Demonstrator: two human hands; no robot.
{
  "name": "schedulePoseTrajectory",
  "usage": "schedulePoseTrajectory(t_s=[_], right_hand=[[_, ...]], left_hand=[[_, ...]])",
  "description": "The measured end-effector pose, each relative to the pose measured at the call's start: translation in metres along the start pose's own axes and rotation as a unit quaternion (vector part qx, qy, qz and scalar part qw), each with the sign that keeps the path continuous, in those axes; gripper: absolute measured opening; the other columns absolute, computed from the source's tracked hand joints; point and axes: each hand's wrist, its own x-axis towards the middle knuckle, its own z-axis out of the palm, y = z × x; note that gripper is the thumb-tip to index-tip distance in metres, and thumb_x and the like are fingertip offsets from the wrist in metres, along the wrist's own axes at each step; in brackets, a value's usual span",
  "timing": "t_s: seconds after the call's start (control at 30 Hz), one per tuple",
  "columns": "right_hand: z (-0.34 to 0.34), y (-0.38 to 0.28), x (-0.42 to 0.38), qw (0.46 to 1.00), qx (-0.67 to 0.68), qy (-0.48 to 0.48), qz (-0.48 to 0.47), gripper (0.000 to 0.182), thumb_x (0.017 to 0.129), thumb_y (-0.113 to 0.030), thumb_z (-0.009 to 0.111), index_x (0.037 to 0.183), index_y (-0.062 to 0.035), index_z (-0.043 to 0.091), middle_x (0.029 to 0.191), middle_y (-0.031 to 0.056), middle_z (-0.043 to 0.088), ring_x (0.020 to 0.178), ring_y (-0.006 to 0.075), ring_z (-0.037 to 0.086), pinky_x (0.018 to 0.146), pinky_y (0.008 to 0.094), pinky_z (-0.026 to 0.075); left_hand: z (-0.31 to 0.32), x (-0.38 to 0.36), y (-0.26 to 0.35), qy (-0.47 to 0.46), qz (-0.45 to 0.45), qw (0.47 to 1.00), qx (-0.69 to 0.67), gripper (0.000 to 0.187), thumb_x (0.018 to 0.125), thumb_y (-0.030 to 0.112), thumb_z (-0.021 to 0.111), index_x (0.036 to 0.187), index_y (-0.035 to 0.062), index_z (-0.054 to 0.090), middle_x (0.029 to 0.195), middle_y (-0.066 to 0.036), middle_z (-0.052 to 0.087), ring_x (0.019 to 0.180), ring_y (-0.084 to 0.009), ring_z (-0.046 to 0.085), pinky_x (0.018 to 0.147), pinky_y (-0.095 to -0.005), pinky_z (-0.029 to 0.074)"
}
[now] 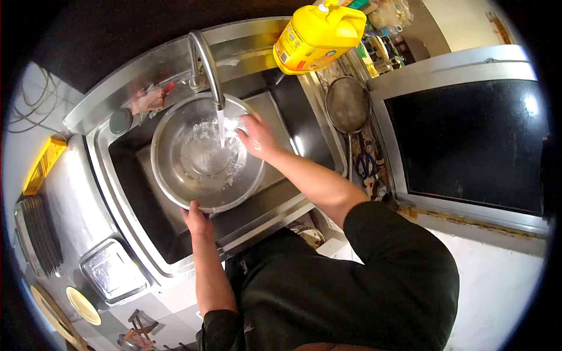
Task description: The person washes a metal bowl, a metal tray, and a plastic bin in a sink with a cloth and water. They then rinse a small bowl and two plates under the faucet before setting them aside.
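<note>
A wide metal basin (170,175) sits in the steel sink (281,117), with some water and suds on its bottom. My left hand (197,221) grips its near rim, thumb up over the edge. Inside the far right wall is my right hand (258,138), wet, its fingers drawn together at a bright whitish patch; I cannot tell what they hold. From the curved faucet (208,64), a stream of water runs down into the basin just left of my right fingers.
A yellow jug (319,38) stands on the sink's back right corner. Right of the sink lie a round strainer (348,105) and blue-handled scissors (366,166). A pinkish crumpled cloth (149,100) rests on the back ledge. A metal tray (114,272) is at left.
</note>
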Motion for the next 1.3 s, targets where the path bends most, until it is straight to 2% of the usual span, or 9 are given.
schedulePoseTrajectory(t_s=[0.1,0.13,0.2,0.3,0.5,0.77,1.03,1.2,1.3], right_hand=[[-0.044,0.002,-0.022,0.986,-0.138,0.095,-0.022,0.043,0.074,-0.02,0.073,0.114,-0.0112,0.059,0.118,0.0124,0.057,0.094,0.0313,0.061,0.079,0.0419,0.049],[-0.05,0.008,-0.029,0.978,0.084,0.007,0.193,0.046,0.075,-0.018,0.073,0.118,-0.01,0.056,0.118,0.0122,0.057,0.094,0.0306,0.06,0.08,0.0425,0.048],[-0.054,0.025,-0.044,0.669,0.477,-0.168,0.544,0.052,0.077,-0.015,0.071,0.125,-0.0077,0.052,0.117,0.0119,0.058,0.095,0.0291,0.058,0.084,0.0437,0.046],[-0.042,0.024,-0.073,0.614,0.569,-0.192,0.512,0.053,0.077,-0.01,0.069,0.126,-0.0026,0.05,0.114,0.0113,0.059,0.096,0.0255,0.058,0.084,0.0412,0.046],[-0.03,0.0,-0.074,0.713,0.548,-0.133,0.416,0.035,0.079,-0.002,0.059,0.113,0.0037,0.057,0.102,0.0079,0.062,0.092,0.0195,0.059,0.082,0.0353,0.046],[-0.044,-0.011,-0.07,0.807,0.401,-0.086,0.424,0.038,0.081,-0.006,0.056,0.118,0.0039,0.052,0.105,0.0112,0.062,0.093,0.0203,0.058,0.081,0.0348,0.047],[-0.024,-0.013,-0.087,0.881,0.273,-0.066,0.379,0.046,0.079,-0.003,0.054,0.125,0.0004,0.049,0.11,0.0181,0.061,0.098,0.0271,0.059,0.084,0.0375,0.047],[-0.024,-0.029,-0.088,0.897,0.32,-0.002,0.306,0.05,0.077,-0.001,0.051,0.128,0.0003,0.048,0.11,0.0173,0.061,0.1,0.0258,0.057,0.087,0.0342,0.044],[-0.015,-0.005,-0.106,0.87,0.265,-0.061,0.411,0.048,0.079,-0.001,0.051,0.126,0.0007,0.047,0.11,0.0168,0.061,0.1,0.0258,0.057,0.088,0.0345,0.044]], left_hand=[[-0.002,0.001,0.002,-0.014,0.005,1.0,-0.007,0.049,0.078,0.007,0.054,0.125,-0.0003,0.043,0.112,-0.013,0.054,0.101,-0.027,0.055,0.087,-0.0409,0.047],[-0.003,0.006,0.004,-0.024,0.009,1.0,-0.01,0.05,0.079,0.007,0.054,0.126,-0.0003,0.043,0.114,-0.014,0.054,0.102,-0.0271,0.055,0.088,-0.041,0.046],[-0.003,0.012,0.009,-0.027,-0.002,1.0,0.0,0.05,0.079,0.006,0.056,0.127,0.0012,0.044,0.115,-0.013,0.055,0.104,-0.0271,0.054,0.09,-0.041,0.044],[0.002,0.017,0.024,-0.055,0.048,0.997,0.029,0.043,0.081,0.009,0.06,0.122,0.0023,0.048,0.109,-0.01,0.057,0.099,-0.0235,0.055,0.089,-0.0379,0.043],[0.004,0.011,0.055,0.159,0.144,0.947,0.239,0.054,0.092,0.045,0.052,0.111,-0.0053,0.057,0.094,-0.01,0.061,0.079,-0.0183,0.055,0.071,-0.0326,0.046],[0.02,-0.005,0.035,0.241,0.333,0.865,0.287,0.046,0.093,0.03,0.058,0.117,-0.0081,0.048,0.106,-0.018,0.059,0.091,-0.0249,0.058,0.081,-0.0348,0.046],[0.078,-0.003,-0.011,-0.123,0.397,0.799,0.435,0.033,0.077,0.026,0.073,0.084,-0.0043,0.061,0.117,-0.02,0.053,0.108,-0.035,0.052,0.094,-0.0403,0.041],[0.095,0.001,-0.024,-0.267,0.264,0.733,0.568,0.045,0.08,0.038,0.067,0.103,0.0001,0.06,0.113,-0.02,0.06,0.104,-0.038,0.056,0.093,-0.0444,0.042],[0.059,0.028,-0.006,-0.246,0.289,0.551,0.743,0.055,0.077,0.042,0.067,0.122,0.0133,0.053,0.132,-0.008,0.05,0.129,-0.0302,0.037,0.109,-0.0574,0.016]])
